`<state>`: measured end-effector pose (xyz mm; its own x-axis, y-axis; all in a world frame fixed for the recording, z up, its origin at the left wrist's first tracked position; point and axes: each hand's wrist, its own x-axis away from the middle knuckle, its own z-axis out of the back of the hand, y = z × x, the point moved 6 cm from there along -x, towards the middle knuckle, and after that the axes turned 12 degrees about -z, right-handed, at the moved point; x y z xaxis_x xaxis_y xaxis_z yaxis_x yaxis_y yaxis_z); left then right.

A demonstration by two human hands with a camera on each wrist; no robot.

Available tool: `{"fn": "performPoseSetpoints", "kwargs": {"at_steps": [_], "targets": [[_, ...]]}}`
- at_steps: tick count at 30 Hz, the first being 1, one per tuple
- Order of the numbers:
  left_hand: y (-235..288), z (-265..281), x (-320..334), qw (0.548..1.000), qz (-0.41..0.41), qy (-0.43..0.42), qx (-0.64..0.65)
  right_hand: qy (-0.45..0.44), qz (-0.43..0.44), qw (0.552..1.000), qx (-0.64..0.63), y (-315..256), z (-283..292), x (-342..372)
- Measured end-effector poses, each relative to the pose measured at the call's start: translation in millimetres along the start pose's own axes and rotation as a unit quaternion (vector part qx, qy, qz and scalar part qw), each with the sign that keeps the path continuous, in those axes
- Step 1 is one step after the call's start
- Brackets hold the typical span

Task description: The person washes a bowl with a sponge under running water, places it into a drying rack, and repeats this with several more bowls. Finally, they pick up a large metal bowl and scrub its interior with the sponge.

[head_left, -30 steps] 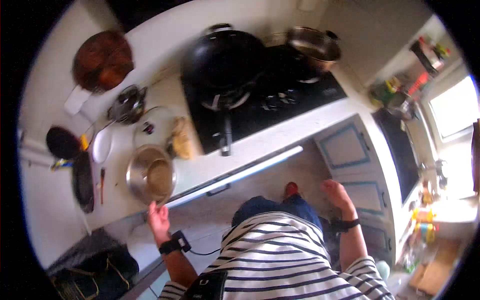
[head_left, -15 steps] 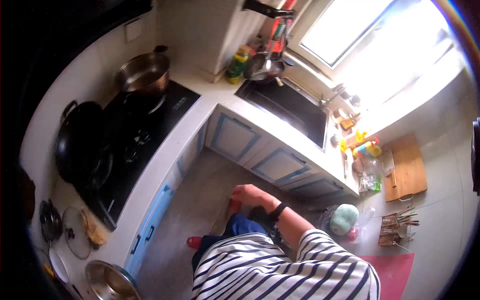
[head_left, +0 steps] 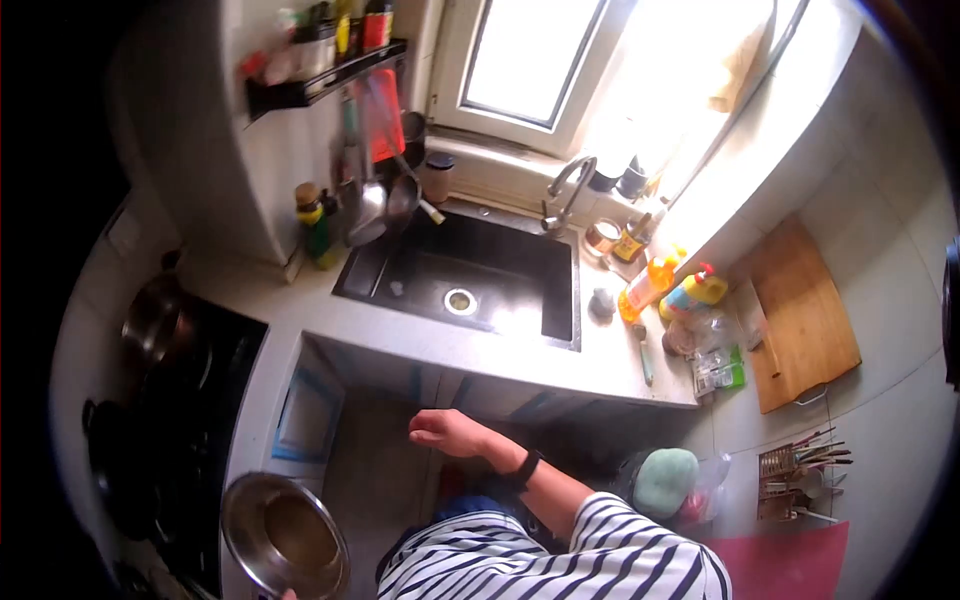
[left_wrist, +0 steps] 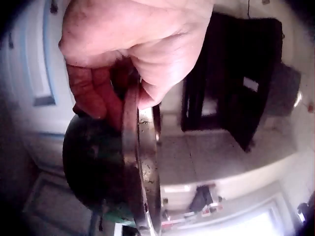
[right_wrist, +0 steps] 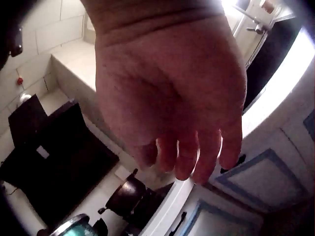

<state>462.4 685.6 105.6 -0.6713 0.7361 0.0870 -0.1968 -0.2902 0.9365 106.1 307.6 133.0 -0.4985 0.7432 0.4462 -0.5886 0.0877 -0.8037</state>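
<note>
At the lower left of the head view is a steel bowl (head_left: 285, 535), tilted, with something brownish in its base. Only a fingertip of my left hand shows there, at the bowl's lower edge. In the left wrist view my left hand (left_wrist: 133, 54) pinches the rim of the bowl (left_wrist: 142, 167) between thumb and fingers. My right hand (head_left: 452, 432) hangs in front of the counter and holds nothing. The right wrist view shows the same hand (right_wrist: 172, 93) with its fingers loosely bent, touching nothing.
A black sink (head_left: 480, 275) with a tap (head_left: 570, 195) lies ahead under the window. Bottles (head_left: 648, 285) and a cutting board (head_left: 800, 320) stand to its right. The cooktop (head_left: 215, 350) with a steel pot (head_left: 160, 325) is at the left. A green-topped object (head_left: 665, 482) is near my right elbow.
The view has swung right from the stove to the sink. My left hand, near the bowl on the counter before, now grips its rim, and the bowl has come along away from the counter's left end.
</note>
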Motion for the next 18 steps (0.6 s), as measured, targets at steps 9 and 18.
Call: {"fn": "performPoseSetpoints", "kwargs": {"at_steps": [9,18], "targets": [[163.3,-255.3,-163.1,0.918,0.099,-0.198,0.328,0.186,-0.066,0.970,-0.143,60.3,147.6,82.6],[209.7,-434.5,-235.0,0.858,0.177,-0.398,0.272,0.367,-0.152,0.891,-0.222,97.4,206.2,155.4]]}}
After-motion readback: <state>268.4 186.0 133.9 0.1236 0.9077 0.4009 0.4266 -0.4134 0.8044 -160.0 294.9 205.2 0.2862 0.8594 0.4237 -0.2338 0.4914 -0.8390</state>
